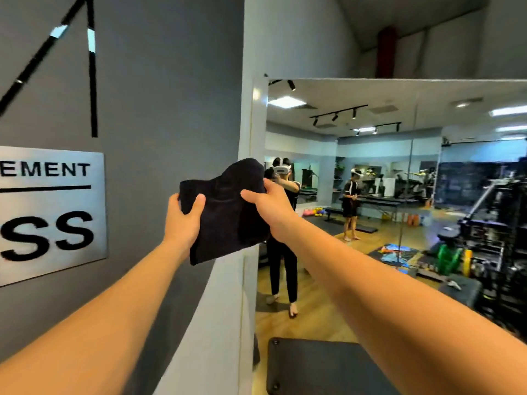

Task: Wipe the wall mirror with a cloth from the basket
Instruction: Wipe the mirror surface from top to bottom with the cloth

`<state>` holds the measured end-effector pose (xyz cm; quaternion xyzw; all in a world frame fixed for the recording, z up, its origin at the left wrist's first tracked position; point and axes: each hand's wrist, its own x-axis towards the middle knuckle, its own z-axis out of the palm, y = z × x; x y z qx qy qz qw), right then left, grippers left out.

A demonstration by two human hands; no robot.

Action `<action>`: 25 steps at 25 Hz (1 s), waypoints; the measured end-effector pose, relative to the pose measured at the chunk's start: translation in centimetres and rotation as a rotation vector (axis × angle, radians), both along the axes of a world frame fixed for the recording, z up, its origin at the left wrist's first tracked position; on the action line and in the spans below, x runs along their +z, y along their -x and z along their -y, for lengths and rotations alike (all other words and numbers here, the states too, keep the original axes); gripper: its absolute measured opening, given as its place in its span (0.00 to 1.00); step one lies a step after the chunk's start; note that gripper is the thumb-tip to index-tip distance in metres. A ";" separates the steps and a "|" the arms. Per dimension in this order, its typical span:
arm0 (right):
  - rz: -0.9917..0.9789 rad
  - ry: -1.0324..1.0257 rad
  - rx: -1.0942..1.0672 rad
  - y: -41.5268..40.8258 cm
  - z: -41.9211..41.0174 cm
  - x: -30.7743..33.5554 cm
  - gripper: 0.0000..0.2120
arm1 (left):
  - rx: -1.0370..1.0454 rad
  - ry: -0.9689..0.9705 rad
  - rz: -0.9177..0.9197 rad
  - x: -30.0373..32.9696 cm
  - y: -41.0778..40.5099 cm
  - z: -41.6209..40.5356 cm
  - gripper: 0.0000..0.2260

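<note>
Grey wall (159,81) fills the left half of the view, carrying a metal sign plate (51,215) with black lettering at its left edge. The wall mirror (399,172) covers the right half, its left edge just beside the wall's corner; the glass reflects a gym floor, equipment and the person holding the cloth up. A dark padded surface (319,366) sits at the bottom edge, below the mirror. Black cloth (228,212) is held up in the air between both hands, in front of the wall corner and just left of the mirror's left edge; contact with the glass not yet made, as far as can be judged. Left hand (182,220) grips the cloth's left edge, thumb over the front. Right hand (271,206) grips its upper right edge, fingers curled behind. Basket not in view. Judgement on handling: cloth is light, soft and limp, sagging and folding between the two grips, no breakage risk. Best bunched or folded into a pad in one palm, so loose corners do not trail while pressing flat on the glass.
</note>
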<state>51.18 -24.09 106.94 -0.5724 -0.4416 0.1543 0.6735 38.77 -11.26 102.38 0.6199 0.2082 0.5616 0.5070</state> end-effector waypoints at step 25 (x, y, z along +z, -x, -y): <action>0.072 -0.055 -0.200 -42.2 6.3 3.6 0.17 | 0.007 -0.264 0.007 8.2 -43.2 3.7 0.19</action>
